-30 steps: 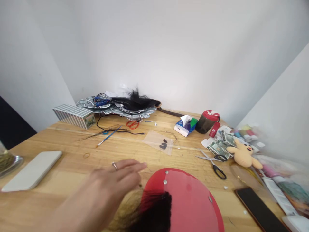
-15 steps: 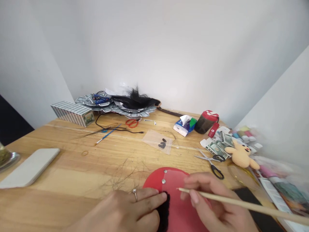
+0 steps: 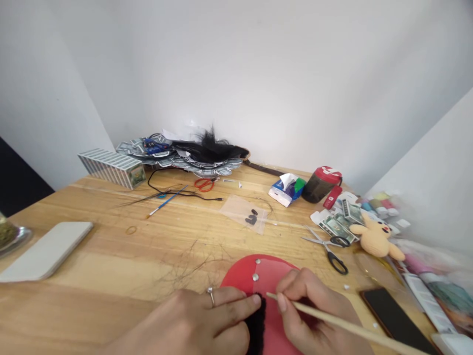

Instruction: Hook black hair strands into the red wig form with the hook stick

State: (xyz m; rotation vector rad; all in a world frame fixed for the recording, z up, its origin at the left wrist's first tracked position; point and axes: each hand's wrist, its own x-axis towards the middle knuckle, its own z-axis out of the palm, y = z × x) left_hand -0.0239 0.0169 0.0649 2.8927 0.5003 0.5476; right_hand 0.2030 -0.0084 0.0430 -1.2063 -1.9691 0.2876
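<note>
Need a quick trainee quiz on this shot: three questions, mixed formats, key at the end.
1. Multiple choice: what does the right hand hold? A) paintbrush B) pale stick C) phone

2. True or false: the left hand rests on a black strip.

3. Count: how many silver studs show on the red round-edged object?

Key: 1. B; 2. True; 3. Two

A wooden table (image 3: 111, 266) bears black-handled scissors (image 3: 325, 243), a paintbrush (image 3: 166, 202), tissues (image 3: 284, 196).
</note>
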